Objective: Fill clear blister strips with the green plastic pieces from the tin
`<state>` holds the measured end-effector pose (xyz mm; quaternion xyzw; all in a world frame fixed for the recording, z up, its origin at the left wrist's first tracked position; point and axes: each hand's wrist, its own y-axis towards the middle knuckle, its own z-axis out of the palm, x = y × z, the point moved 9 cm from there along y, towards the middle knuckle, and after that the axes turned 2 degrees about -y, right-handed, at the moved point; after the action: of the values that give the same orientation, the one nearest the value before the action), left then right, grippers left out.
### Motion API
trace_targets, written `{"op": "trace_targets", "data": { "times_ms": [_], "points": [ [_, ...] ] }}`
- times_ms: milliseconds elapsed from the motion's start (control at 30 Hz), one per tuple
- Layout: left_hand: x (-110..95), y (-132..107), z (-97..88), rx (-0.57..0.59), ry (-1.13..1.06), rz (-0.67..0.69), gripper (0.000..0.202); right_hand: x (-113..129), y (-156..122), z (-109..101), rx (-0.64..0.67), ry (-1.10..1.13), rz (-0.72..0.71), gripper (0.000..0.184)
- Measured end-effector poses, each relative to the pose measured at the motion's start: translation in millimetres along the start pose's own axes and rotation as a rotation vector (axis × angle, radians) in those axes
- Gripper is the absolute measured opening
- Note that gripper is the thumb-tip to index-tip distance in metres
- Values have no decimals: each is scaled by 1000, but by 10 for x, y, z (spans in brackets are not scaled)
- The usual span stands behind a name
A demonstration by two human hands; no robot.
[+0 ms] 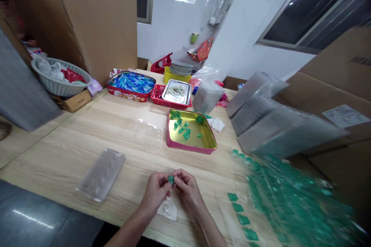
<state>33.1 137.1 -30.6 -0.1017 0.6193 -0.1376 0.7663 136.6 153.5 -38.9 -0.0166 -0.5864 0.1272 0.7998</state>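
Observation:
My left hand and my right hand meet above the wooden table, pinching a small green translucent piece between their fingertips. Just below them lies a small clear plastic blister piece. A larger clear blister tray rests to the left. On the right, rows of green pieces in clear plastic spread across the table, blurred toward the edge. Ahead, a pink and gold tin tray holds scattered green pieces.
Stacked clear plastic trays lean at the right against cardboard boxes. At the back stand a red tin of blue items, a red basket with a metal tray, and a white basket by a cardboard partition.

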Motion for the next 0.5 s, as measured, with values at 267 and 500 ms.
{"op": "trace_targets", "data": {
  "times_ms": [267,500],
  "points": [
    [115,77,-207,-108,-73,-18,22,491,167,-89,-1,-721,-396,15],
    [192,110,-212,-124,-92,-25,23,445,172,187,202,-1104,-488,13]
  ]
}}
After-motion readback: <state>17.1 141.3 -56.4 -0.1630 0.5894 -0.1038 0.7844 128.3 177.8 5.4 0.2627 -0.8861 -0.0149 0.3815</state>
